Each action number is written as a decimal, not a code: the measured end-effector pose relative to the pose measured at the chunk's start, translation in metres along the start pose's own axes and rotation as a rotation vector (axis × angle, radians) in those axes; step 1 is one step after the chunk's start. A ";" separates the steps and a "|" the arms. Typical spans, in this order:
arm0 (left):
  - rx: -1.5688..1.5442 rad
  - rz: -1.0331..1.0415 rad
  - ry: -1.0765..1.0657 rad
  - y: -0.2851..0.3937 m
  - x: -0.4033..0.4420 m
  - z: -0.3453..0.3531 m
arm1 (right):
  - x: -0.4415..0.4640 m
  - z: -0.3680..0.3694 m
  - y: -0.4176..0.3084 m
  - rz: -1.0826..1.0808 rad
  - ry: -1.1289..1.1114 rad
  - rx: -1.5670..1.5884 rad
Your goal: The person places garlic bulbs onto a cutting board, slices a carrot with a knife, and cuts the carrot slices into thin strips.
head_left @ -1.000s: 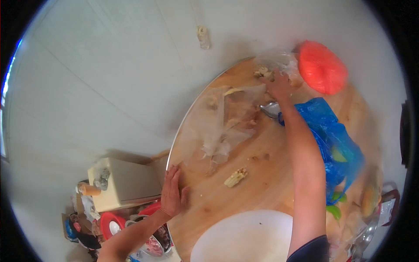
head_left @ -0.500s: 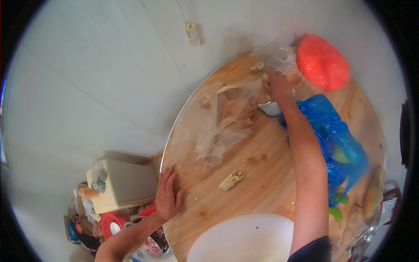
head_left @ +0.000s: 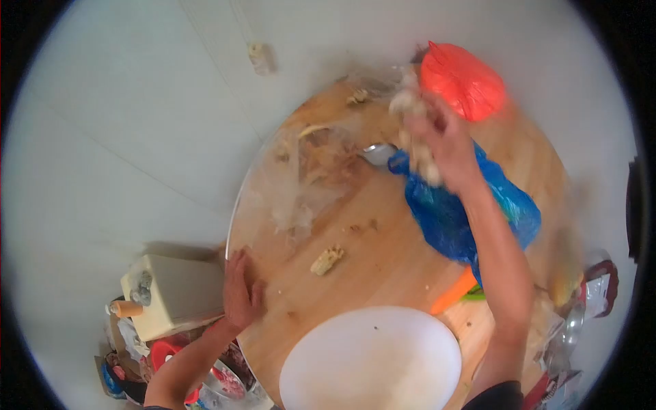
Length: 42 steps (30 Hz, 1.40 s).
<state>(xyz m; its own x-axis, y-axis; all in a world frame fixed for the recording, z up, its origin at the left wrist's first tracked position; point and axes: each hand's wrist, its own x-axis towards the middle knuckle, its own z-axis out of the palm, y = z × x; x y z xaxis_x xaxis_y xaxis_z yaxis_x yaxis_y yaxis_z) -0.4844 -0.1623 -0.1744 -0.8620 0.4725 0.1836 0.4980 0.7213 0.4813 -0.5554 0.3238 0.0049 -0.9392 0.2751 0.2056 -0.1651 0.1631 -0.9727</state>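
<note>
My right hand (head_left: 444,140) grips a pale, knobbly piece of food (head_left: 418,140), perhaps ginger or garlic, blurred by motion, above the far right of the round wooden table (head_left: 383,225). Beneath that forearm lies a blue plastic bag (head_left: 437,212). Fingers spread, my left hand (head_left: 242,294) rests on the table's left edge. A short pale stub (head_left: 327,260) lies on the wood between the hands. Farther back are a clear plastic bag (head_left: 294,184) and a shiny metal piece (head_left: 378,154), partly beside the blue bag.
A red bag (head_left: 463,82) sits at the far edge. Close to me is a white round board (head_left: 369,362), with a carrot (head_left: 454,292) to its right. A cream box (head_left: 174,294) and bowls of meat (head_left: 225,381) stand left of the table.
My right hand has lifted the pale piece from near the clear bag and moved it toward the blue bag. A carrot now shows. The view has shifted; my left hand stays at the edge.
</note>
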 end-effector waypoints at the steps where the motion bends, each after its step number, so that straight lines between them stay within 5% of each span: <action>1: 0.007 0.030 0.031 -0.001 0.000 0.000 | -0.040 -0.001 -0.002 0.030 -0.100 0.073; 5: 0.037 0.036 0.084 -0.004 -0.005 0.005 | -0.204 -0.006 0.010 0.291 -0.372 -0.033; 7: 0.048 0.066 0.068 -0.001 -0.001 0.003 | -0.267 -0.014 0.011 0.014 -0.574 -0.517; 12: 0.103 0.097 0.095 -0.002 0.004 -0.001 | -0.358 -0.006 -0.001 -0.350 -0.593 -0.862; 18: -0.121 0.284 0.247 0.099 0.137 -0.022 | -0.395 0.000 0.008 -0.390 -0.566 -0.979; 25: 0.039 0.434 -0.018 0.163 0.338 0.044 | -0.308 -0.016 -0.034 -0.155 -0.598 -0.828; 30: 0.085 0.615 -0.026 0.153 0.413 0.132 | -0.101 -0.004 0.000 -0.458 -0.073 -0.566; 32: -0.021 0.500 -0.423 0.144 0.434 0.155 | -0.025 -0.001 0.019 -0.425 0.046 -0.579; 33: -0.012 0.503 -0.430 0.144 0.437 0.160 | 0.010 -0.003 0.036 -0.357 0.074 -0.605; 35: 0.123 0.408 -0.396 0.147 0.439 0.168 | 0.073 -0.012 0.099 -0.716 0.235 -0.720; 36: 0.134 0.411 -0.400 0.147 0.439 0.164 | 0.087 -0.017 0.115 -0.714 0.245 -0.713; 38: 0.251 0.617 -0.402 0.147 0.439 0.150 | 0.104 -0.026 0.138 -0.162 -0.003 -1.035; 42: 0.064 0.369 -0.072 0.143 0.451 0.155 | 0.089 -0.037 0.186 -0.255 0.006 -1.174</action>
<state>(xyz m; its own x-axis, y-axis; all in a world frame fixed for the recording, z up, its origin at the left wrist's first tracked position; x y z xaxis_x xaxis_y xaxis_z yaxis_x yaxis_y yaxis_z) -0.7875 0.2329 -0.1552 -0.6161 0.7390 0.2725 0.7803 0.5255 0.3391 -0.6585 0.4134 -0.1538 -0.9174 0.1131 0.3816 0.0318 0.9765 -0.2131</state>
